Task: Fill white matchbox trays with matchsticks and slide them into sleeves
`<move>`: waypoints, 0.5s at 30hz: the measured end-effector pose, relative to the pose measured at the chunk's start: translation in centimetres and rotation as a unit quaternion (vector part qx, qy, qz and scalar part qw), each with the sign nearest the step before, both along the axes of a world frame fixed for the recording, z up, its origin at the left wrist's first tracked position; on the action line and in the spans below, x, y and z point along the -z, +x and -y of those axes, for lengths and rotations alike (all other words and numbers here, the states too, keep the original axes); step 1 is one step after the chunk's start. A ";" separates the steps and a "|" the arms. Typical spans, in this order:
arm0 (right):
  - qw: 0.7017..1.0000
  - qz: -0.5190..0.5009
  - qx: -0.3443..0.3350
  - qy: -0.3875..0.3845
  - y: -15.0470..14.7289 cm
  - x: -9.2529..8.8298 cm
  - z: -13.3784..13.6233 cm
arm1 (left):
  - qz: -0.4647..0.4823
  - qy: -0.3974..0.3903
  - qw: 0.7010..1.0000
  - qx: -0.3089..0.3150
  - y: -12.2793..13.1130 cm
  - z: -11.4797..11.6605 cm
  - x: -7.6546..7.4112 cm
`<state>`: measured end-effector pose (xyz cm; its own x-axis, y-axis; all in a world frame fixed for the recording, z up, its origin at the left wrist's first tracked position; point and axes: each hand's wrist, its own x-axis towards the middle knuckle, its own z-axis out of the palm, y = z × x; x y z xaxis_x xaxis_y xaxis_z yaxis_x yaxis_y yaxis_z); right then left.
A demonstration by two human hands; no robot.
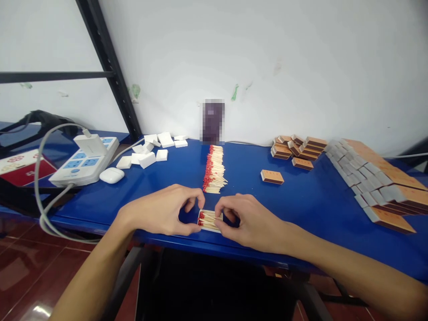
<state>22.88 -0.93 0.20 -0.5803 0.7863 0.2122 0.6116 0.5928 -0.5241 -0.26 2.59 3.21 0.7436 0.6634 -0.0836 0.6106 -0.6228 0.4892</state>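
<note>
A small white matchbox tray filled with red-tipped matches lies near the front edge of the blue table. My left hand pinches the tray's left end with thumb and fingers. On the tray's right end my right hand does the same. Just behind the tray runs a long row of loose red-tipped matches. One closed brown matchbox lies alone to the right of that row.
Several empty white trays lie at the back left, by a power strip with a plugged charger and a white earbud case. Brown matchboxes are heaped at the back right, beside long stacked rows of box sleeves.
</note>
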 end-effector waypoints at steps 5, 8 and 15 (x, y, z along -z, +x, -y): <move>0.997 0.023 -0.065 0.041 0.2 0.2 -0.1 | -0.010 -0.008 1.000 0.002 0.0 -0.2 0.3; 0.988 0.059 -0.130 0.066 0.2 0.5 -0.3 | -0.005 -0.007 1.000 0.024 0.3 -0.4 0.6; 0.976 0.114 -0.132 0.132 0.1 0.9 -0.4 | 0.008 -0.015 0.999 0.027 0.5 -0.8 0.9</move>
<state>22.94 -0.51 -0.73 -0.8113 0.5376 0.2297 0.5014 0.8419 -0.1996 0.25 3.39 2.35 0.7794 0.6199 -0.0907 0.5684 -0.6389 0.5184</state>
